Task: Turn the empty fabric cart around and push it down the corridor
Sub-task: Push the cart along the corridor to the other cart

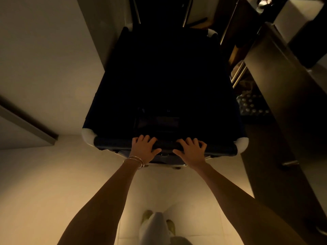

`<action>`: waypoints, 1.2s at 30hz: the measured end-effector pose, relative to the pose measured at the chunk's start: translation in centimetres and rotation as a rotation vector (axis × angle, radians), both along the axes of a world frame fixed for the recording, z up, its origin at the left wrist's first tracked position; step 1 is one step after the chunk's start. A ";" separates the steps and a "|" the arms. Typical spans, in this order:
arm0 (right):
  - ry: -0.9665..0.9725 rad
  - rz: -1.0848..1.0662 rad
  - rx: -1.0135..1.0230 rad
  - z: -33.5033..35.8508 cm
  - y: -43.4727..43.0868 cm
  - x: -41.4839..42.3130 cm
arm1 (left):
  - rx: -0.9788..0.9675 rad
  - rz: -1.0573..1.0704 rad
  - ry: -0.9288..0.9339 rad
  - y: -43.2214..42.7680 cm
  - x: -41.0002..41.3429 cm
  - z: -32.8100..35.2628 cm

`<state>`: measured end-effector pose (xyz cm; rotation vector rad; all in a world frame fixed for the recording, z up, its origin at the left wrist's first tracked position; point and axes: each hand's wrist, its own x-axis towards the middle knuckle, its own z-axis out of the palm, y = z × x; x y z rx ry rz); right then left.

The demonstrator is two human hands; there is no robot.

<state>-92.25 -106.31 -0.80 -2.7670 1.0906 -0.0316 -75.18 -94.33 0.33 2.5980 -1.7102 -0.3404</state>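
Note:
A dark fabric cart [109, 144] with white padded corners fills the middle of the view, and its inside is too dark to make out. My left hand [144, 147], with thin bangles at the wrist, rests over the cart's near top rail, fingers curled on it. My right hand [191, 151] grips the same rail a little to the right. Both arms reach straight forward from below.
A pale wall [44, 59] runs close along the cart's left side. Dark cabinets with metal handles [276, 71] stand close on the right. A dark doorway [162, 11] lies beyond the cart. The floor [53, 174] under me is light tile.

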 end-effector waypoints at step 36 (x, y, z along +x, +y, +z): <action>-0.036 0.051 -0.088 -0.7 -34.1 24.8 | -0.005 0.086 0.036 -33.0 23.8 0.0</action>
